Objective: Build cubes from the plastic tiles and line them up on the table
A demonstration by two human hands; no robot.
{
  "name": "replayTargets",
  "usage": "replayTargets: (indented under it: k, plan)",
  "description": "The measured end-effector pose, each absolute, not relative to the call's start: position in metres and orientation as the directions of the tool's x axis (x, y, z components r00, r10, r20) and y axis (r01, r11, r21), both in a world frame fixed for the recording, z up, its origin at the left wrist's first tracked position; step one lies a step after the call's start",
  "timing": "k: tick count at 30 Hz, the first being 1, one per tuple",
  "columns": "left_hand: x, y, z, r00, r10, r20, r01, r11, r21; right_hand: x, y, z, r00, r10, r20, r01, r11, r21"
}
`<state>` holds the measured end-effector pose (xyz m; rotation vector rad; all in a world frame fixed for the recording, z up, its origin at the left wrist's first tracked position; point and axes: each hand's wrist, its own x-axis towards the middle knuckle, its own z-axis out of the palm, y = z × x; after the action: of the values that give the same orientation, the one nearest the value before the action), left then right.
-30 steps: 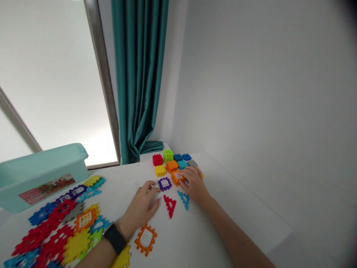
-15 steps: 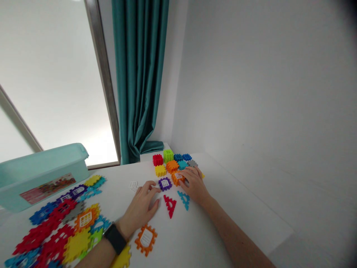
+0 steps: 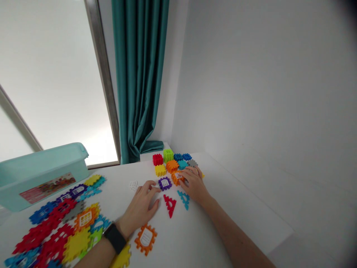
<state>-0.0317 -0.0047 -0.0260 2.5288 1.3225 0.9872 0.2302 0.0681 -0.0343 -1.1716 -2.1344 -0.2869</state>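
Observation:
My left hand [image 3: 141,203] rests on the white table with its fingers spread and loosely bent. Its fingertips are at the near left edge of a purple tile with a white window [image 3: 165,183]; I cannot tell whether they touch it. My right hand [image 3: 194,184] has thumb and fingers around an orange tile with a white window [image 3: 176,178], partly covering it. Just in front of the hands lie a red triangle piece [image 3: 170,205] and a light blue triangle piece [image 3: 184,200]. An orange tile with a white insert [image 3: 145,239] lies flat near my left wrist.
Behind my right hand stand stacked tiles: red [image 3: 157,159], lime green [image 3: 168,155], yellow [image 3: 160,170] and orange [image 3: 172,166]. Loose mixed tiles [image 3: 76,245] cover the left side. A mint plastic bin [image 3: 80,163] stands at the back left, and a wall [image 3: 251,111] rises at the right.

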Motion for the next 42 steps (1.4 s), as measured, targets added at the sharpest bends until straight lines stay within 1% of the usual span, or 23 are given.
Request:
replayTargets:
  k: [7,15,24,29,34,42]
  plan:
    - [-0.032,-0.004,-0.026,0.408,0.774,0.484,0.692,-0.608,0.388,0.229,0.067,-0.035,-0.362,0.682,0.636,0.817,0.561,-0.136]
    - [-0.032,-0.003,-0.028,0.423,0.780,0.461,0.699,-0.605,0.381,0.228,0.065,-0.033,-0.354,0.667,0.656,0.821,0.557,-0.123]
    - [-0.036,0.000,-0.016,0.448,0.800,0.400,0.722,-0.587,0.366,0.212,0.046,-0.026,-0.429,0.621,0.656,0.763,0.638,-0.104]
    - [-0.043,-0.002,0.000,0.458,0.812,0.361,0.774,-0.564,0.288,0.194,0.029,-0.024,-0.517,0.575,0.634,0.689,0.719,-0.091]
    - [-0.057,-0.009,0.009,0.473,0.822,0.317,0.808,-0.548,0.216,0.174,0.004,-0.022,-0.588,0.545,0.597,0.601,0.789,-0.128]
    - [-0.077,-0.043,0.003,0.521,0.822,0.230,0.796,-0.565,0.218,0.148,-0.046,-0.020,-0.653,0.578,0.490,0.528,0.811,-0.252]
